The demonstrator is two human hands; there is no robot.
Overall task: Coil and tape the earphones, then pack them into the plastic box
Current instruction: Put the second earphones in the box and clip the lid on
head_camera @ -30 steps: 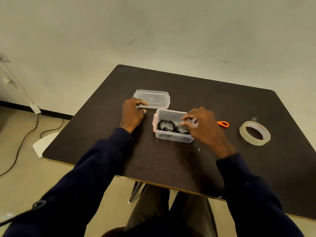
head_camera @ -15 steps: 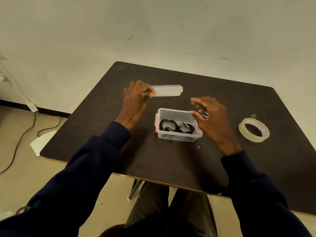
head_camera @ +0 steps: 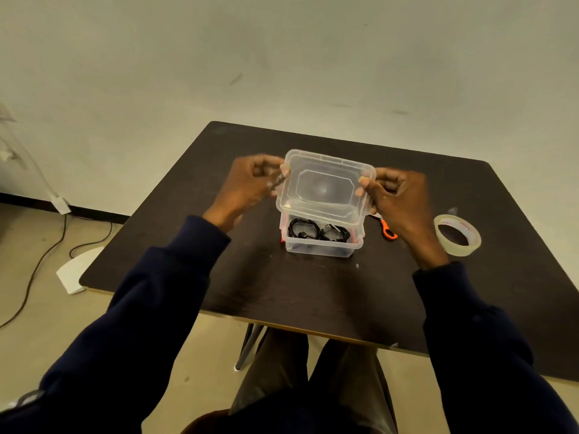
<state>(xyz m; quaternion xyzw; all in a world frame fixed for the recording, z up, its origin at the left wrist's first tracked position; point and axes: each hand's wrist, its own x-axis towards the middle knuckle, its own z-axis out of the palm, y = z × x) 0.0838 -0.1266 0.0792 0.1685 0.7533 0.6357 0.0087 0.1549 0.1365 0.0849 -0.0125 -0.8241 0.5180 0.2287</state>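
Observation:
A clear plastic box (head_camera: 322,247) stands on the dark table (head_camera: 313,296) in the middle. Two black coiled earphones (head_camera: 305,229) lie inside it, side by side. The clear lid (head_camera: 324,186) hangs in the air just above the box, tilted with its inner face toward me. My left hand (head_camera: 247,186) pinches the lid's left edge. My right hand (head_camera: 394,202) pinches its right edge. The lid hides the far rim of the box.
A roll of clear tape (head_camera: 457,234) lies on the table to the right. Orange-handled scissors (head_camera: 387,228) lie between the box and the tape, partly behind my right hand. A cable and a white sheet (head_camera: 78,270) lie on the floor at the left.
My left hand lifted the lid from the table and carried it right, over the box. My right hand left the box and took hold of the lid's right edge.

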